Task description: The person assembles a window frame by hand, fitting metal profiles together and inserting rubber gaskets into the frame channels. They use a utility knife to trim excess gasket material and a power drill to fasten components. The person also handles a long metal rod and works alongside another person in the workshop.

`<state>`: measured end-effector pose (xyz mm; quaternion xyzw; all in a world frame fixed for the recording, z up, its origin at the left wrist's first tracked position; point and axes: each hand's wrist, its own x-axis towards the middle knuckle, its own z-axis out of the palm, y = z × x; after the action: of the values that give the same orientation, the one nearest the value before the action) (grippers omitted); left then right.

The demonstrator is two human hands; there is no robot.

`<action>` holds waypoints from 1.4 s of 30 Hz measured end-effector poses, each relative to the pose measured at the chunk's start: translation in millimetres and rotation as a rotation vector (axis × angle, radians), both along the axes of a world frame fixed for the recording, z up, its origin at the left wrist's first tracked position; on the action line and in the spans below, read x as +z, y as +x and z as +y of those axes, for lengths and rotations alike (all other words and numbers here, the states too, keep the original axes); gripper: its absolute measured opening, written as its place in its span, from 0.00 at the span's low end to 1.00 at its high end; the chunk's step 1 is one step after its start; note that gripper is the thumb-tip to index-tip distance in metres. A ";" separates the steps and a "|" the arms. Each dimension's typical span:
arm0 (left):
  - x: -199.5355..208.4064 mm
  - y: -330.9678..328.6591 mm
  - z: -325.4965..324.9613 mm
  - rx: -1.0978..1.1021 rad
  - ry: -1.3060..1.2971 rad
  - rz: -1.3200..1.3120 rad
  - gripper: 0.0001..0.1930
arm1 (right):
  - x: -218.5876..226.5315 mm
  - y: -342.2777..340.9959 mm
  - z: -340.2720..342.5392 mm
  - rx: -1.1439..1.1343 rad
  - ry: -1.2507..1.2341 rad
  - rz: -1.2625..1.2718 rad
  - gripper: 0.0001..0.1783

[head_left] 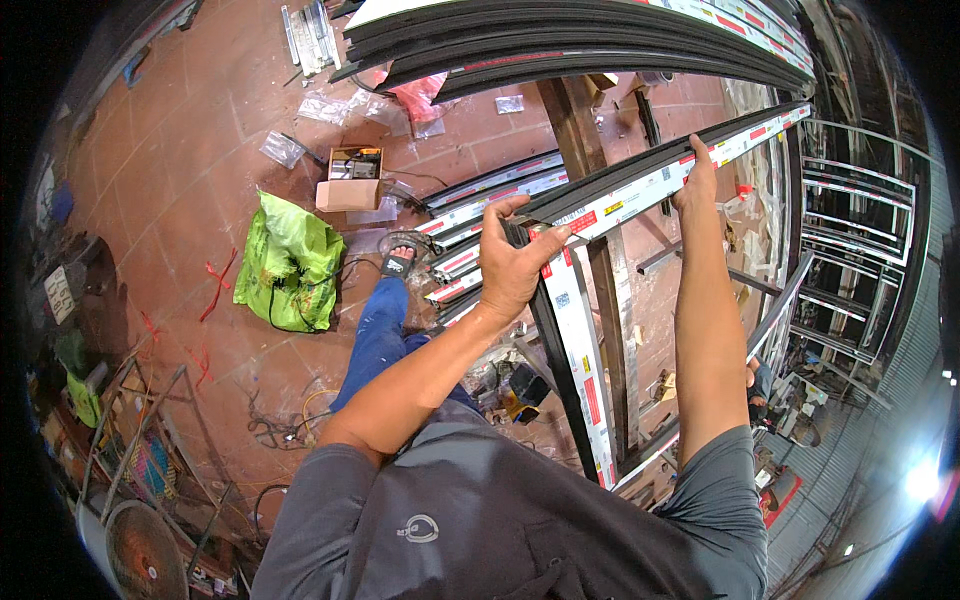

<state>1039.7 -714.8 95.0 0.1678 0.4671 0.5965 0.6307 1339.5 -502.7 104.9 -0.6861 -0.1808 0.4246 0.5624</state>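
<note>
A dark aluminium frame wrapped in white protective film with red and yellow stickers stands in front of me. My left hand (pixel 515 262) grips its corner, where the top bar (pixel 640 190) meets the upright bar (pixel 580 370). My right hand (pixel 697 180) is raised further right and holds the same top bar, fingers over its upper edge. Both forearms reach up from my grey shirt at the lower edge. More film-wrapped profiles (pixel 480 210) lie on the floor behind the frame.
A stack of long dark profiles (pixel 600 40) spans the top. On the red tiled floor lie a green bag (pixel 290 265), an open cardboard box (pixel 350 180), plastic bags and cables. My leg in blue jeans with a sandal (pixel 397 262) stands below. Finished frames (pixel 860 250) lean at right.
</note>
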 end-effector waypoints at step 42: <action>-49.1 3.3 54.2 -0.046 0.127 -0.258 0.42 | -4.8 -9.9 -12.9 -0.101 -0.044 -0.144 0.16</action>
<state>1043.0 -660.5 45.8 0.1398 0.3393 0.6270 0.6871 1329.5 -515.6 100.1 -0.7352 -0.1763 0.3493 0.5535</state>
